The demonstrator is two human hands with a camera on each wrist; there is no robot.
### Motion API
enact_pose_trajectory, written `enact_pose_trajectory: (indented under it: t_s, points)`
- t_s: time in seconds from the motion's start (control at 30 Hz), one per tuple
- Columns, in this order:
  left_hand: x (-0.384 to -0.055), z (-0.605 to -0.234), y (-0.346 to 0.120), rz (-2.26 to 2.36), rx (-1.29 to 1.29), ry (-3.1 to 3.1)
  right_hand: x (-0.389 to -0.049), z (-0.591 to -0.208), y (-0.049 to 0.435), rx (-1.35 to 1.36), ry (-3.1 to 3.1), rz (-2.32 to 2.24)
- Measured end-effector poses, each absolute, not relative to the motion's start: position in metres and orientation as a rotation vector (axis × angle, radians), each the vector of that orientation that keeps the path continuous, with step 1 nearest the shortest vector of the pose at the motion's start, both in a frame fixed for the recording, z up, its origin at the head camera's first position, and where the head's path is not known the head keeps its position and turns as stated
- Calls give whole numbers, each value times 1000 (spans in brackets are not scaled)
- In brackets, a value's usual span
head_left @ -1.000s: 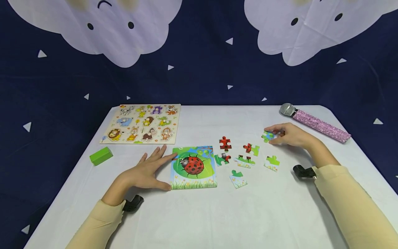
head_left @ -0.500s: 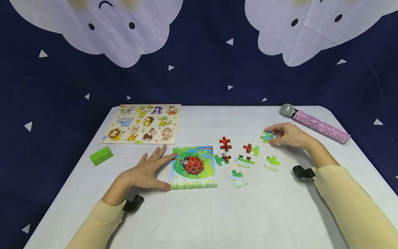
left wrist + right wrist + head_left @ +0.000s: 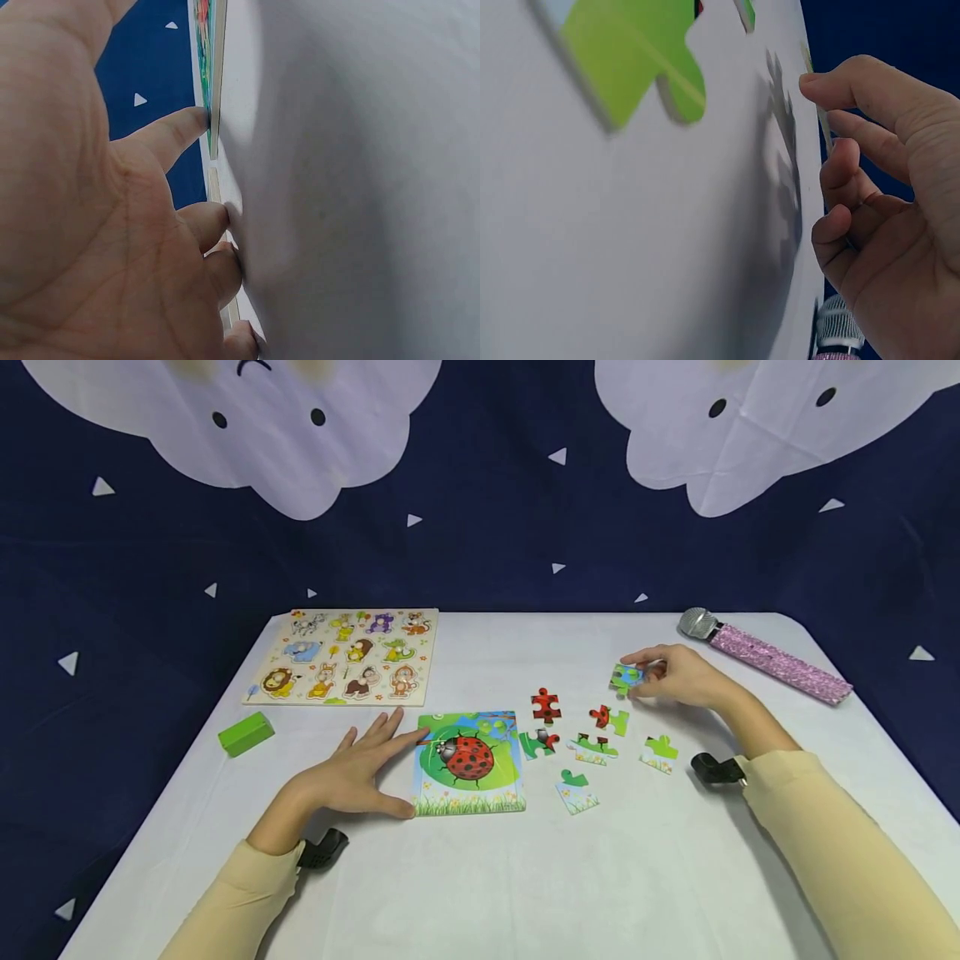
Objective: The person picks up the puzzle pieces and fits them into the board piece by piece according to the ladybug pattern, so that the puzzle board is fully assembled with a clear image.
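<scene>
My right hand pinches a blue-and-green jigsaw piece between thumb and fingers, above the table's right half. In the right wrist view this piece shows only as a thin sliver. At centre lies a square ladybug puzzle board. My left hand is spread at its left edge, with thumb and index fingertip on the edge; the other fingertips rest on the table. Loose pieces lie right of the board: a red one, a red-and-green one, a flowered one and several others.
An animal knob puzzle lies at the back left, with a green block in front of it. A pink glitter microphone lies at the back right. Behind the table hangs a dark blue cloud-patterned cloth.
My right hand has moved left and slightly away from me, carrying the pinched jigsaw piece, which has turned a little. The left hand and the board have stayed in place.
</scene>
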State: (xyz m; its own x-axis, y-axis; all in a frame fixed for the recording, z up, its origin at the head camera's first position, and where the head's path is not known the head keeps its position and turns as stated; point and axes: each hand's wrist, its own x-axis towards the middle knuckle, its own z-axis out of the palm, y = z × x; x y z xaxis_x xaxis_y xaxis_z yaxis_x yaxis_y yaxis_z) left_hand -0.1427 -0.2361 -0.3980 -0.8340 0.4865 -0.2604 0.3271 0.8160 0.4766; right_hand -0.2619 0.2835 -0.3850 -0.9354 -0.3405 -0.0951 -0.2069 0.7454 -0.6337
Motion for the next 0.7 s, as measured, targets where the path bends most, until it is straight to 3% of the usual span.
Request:
enact_pose_trajectory:
  t_s: [0.7]
  points:
    - [-143, -397, -236, 580, 605, 2626, -262, -390, 220, -629, 2632, -1030]
